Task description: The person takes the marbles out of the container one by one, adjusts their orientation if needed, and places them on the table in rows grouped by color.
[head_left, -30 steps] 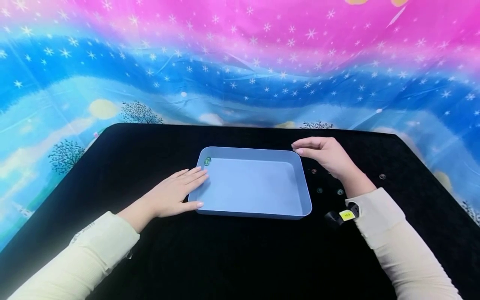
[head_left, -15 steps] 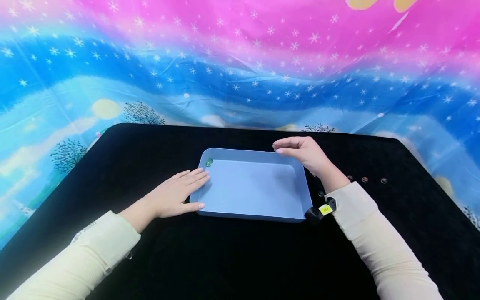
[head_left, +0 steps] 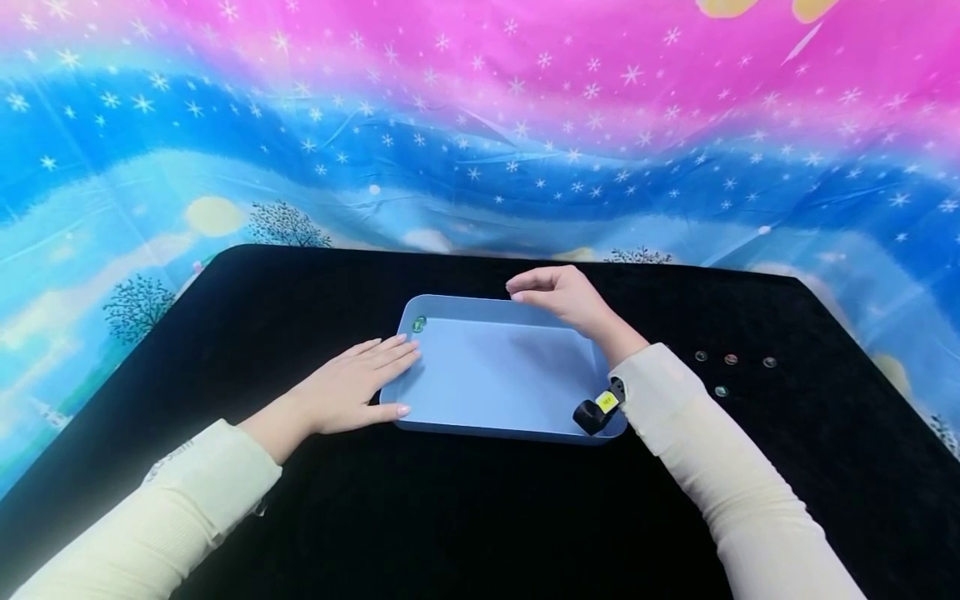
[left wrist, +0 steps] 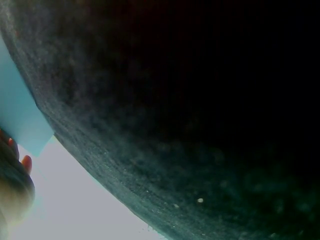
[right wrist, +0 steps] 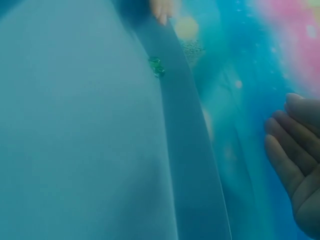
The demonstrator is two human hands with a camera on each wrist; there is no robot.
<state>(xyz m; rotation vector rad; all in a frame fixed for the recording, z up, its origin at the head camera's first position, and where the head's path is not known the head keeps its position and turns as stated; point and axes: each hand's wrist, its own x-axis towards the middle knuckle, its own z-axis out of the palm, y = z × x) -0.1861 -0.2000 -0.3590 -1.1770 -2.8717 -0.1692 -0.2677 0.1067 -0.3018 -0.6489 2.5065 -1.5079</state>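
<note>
A shallow blue-grey tray (head_left: 480,383) lies on the black cloth. My left hand (head_left: 356,383) rests with straight fingers over its left rim. Inside its far left corner are small green glass beads (right wrist: 156,66), which look like one piece (head_left: 419,324) from the head. Above the tray's far rim is my right hand (head_left: 558,296), apart from it. Its thumb tip lies close to the bent index finger; whether something small is pinched there stays hidden. The right wrist view shows the other fingers (right wrist: 285,162) slightly bent. In the left wrist view, part of a hand (left wrist: 15,185) appears, mostly cut off.
Several small glass beads (head_left: 731,359) lie spread on the black cloth (head_left: 480,517) right of the tray; the right arm may cover others. A black wrist camera (head_left: 592,415) hangs over the tray's near right corner. Behind the table hangs a snowflake-patterned backdrop (head_left: 450,125).
My right hand has moved left from the tray's far right corner to above the middle of its far rim. The left hand, tray and green beads stay where they were.
</note>
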